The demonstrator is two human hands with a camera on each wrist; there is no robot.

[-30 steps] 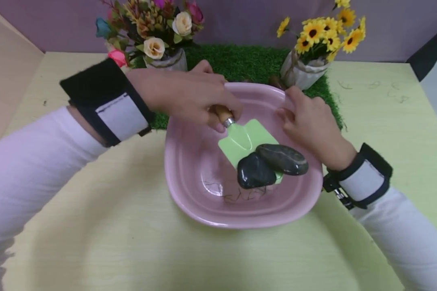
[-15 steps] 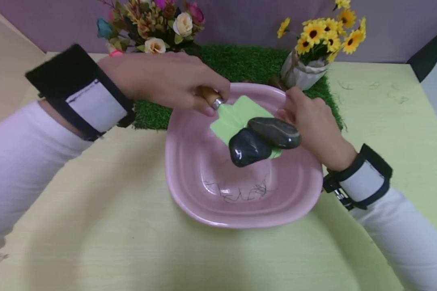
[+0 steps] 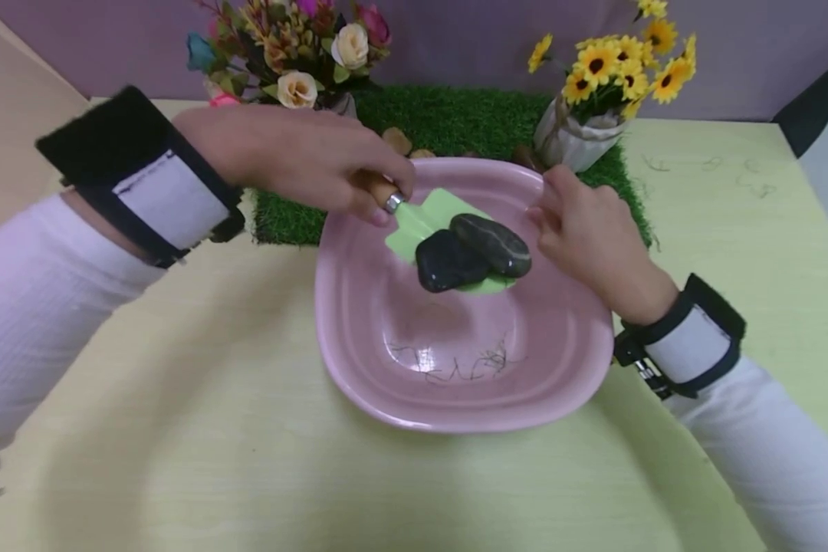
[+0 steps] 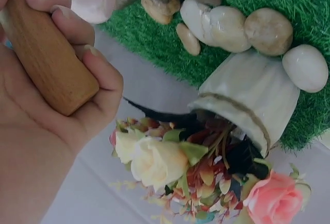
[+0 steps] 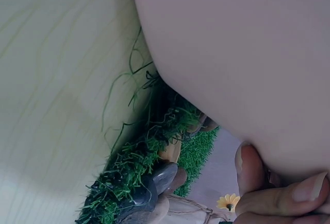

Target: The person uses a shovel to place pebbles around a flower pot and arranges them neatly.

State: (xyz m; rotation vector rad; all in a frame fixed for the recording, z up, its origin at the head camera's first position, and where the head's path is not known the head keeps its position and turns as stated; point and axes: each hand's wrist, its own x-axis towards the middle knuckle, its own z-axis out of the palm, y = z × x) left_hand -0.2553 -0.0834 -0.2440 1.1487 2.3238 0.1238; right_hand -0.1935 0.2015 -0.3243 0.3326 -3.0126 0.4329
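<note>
In the head view, my left hand (image 3: 300,157) grips the wooden handle of a small green trowel (image 3: 448,205). Its fingers curl round that handle (image 4: 54,54) in the left wrist view. Two smooth stones ride on the blade over the pink basin (image 3: 414,418): a black one (image 3: 450,262) and a dark grey one with a pale vein (image 3: 493,245). My right hand (image 3: 593,241) holds the basin's far right rim. Seen from the right wrist, its fingertips (image 5: 309,188) curl over the rim against the basin wall.
Thin green strands (image 3: 493,359) lie in the basin. Behind it is artificial turf (image 3: 455,115) with pebbles (image 4: 268,31), a pot of yellow flowers (image 3: 573,138) and a pot of mixed roses (image 4: 252,92). The pale wooden table (image 3: 248,460) extends in front.
My left hand has drawn the trowel and both stones to the left and toward the basin's far side. The right hand has stayed on the rim.
</note>
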